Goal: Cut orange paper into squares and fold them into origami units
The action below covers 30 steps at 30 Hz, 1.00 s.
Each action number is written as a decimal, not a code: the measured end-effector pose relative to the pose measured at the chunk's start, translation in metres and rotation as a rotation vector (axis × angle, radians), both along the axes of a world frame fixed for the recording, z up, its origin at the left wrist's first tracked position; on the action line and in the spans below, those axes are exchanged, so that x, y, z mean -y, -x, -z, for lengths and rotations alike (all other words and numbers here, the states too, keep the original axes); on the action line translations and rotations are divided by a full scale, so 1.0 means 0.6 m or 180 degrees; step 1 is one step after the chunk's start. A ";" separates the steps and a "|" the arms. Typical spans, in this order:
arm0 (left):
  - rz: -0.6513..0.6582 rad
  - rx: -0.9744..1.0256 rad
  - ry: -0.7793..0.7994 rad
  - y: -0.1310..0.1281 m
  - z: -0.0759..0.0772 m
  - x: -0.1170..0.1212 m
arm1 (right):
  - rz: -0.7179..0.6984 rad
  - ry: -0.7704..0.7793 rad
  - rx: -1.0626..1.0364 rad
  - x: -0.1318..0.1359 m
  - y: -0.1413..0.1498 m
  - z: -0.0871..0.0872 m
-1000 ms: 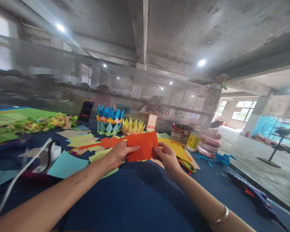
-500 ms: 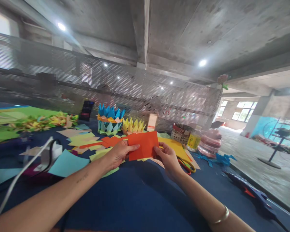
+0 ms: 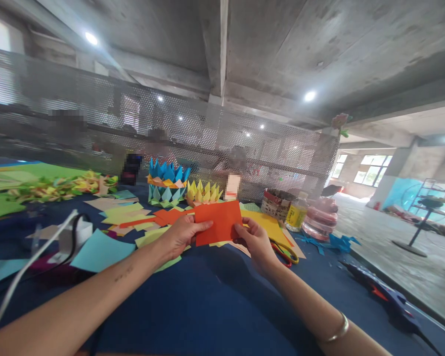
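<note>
An orange sheet of paper (image 3: 219, 223) is held up above the dark blue table between both hands. My left hand (image 3: 185, 231) pinches its left edge, thumb on the near face. At the lower right edge, my right hand (image 3: 252, 238) grips the paper between thumb and fingers. Behind it lie loose orange paper pieces (image 3: 170, 216) and a yellow sheet (image 3: 269, 225). Scissors (image 3: 287, 253) with red and yellow handles lie just right of my right hand. Farther back stand a blue folded-paper ring (image 3: 167, 184) and a yellow one (image 3: 204, 192).
Light blue paper (image 3: 103, 251) and a white adapter with cables (image 3: 76, 236) lie left. At right are a woven basket (image 3: 276, 202), a yellow-labelled bottle (image 3: 296, 213), a pink clear container (image 3: 320, 220) and a dark glue gun (image 3: 387, 291). A perforated screen (image 3: 193, 128) spans the back.
The hands keep the same grip on the orange paper. The whole view has shifted very slightly; nothing was let go or picked up.
</note>
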<state>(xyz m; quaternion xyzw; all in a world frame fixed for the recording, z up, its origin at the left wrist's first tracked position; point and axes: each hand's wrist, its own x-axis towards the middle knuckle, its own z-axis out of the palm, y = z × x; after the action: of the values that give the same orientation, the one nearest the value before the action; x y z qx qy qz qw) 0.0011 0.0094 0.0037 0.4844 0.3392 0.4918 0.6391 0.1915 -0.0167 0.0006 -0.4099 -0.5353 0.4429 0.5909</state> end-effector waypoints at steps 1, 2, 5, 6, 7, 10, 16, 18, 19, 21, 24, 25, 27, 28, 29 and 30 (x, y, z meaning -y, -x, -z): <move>-0.0027 -0.0003 0.0001 0.000 0.000 0.000 | -0.0010 0.0004 0.0014 0.001 0.001 0.000; -0.0059 -0.0004 0.0005 0.000 0.001 0.000 | -0.0026 0.0010 0.0033 0.001 0.002 0.000; -0.0137 -0.0012 -0.0022 -0.001 0.002 -0.001 | -0.0095 0.0036 0.0120 0.003 0.004 -0.001; -0.0153 -0.0016 -0.0039 -0.001 0.002 -0.001 | -0.0125 0.0052 0.0161 0.004 0.005 -0.001; -0.0166 -0.0023 -0.0051 -0.001 0.002 -0.001 | -0.0154 0.0068 0.0204 0.004 0.006 -0.001; -0.0176 -0.0046 -0.0055 -0.003 0.003 0.000 | -0.0218 0.0113 0.0310 0.004 0.007 0.001; -0.0159 -0.0041 -0.0024 -0.004 0.003 0.003 | -0.0208 0.0132 0.0354 0.003 0.008 0.005; -0.0143 -0.0030 -0.0017 -0.004 0.002 0.003 | -0.0204 0.0129 0.0350 0.003 0.008 0.005; -0.0135 -0.0027 -0.0012 -0.005 0.002 0.004 | -0.0206 0.0128 0.0347 0.003 0.008 0.005; -0.0126 -0.0019 -0.0008 -0.005 0.001 0.004 | -0.0211 0.0126 0.0339 0.003 0.008 0.005; -0.0116 -0.0020 -0.0017 -0.005 0.001 0.005 | -0.0210 0.0129 0.0335 0.003 0.008 0.006; -0.0113 -0.0024 -0.0022 -0.005 0.001 0.006 | -0.0214 0.0131 0.0338 0.003 0.008 0.006; -0.0113 -0.0040 -0.0023 -0.005 0.000 0.007 | -0.0217 0.0125 0.0344 0.004 0.009 0.005; -0.0116 -0.0048 -0.0019 -0.005 -0.001 0.007 | -0.0215 0.0123 0.0348 0.004 0.009 0.005; -0.0119 -0.0055 -0.0013 -0.005 -0.002 0.008 | -0.0211 0.0122 0.0355 0.005 0.009 0.005; -0.0120 -0.0062 -0.0003 -0.005 -0.003 0.008 | -0.0205 0.0125 0.0363 0.005 0.009 0.004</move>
<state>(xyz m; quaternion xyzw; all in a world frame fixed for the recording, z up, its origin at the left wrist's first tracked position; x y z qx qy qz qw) 0.0038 0.0043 0.0053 0.4831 0.3542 0.4991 0.6261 0.1863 -0.0197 -0.0020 -0.4285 -0.5723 0.4480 0.5368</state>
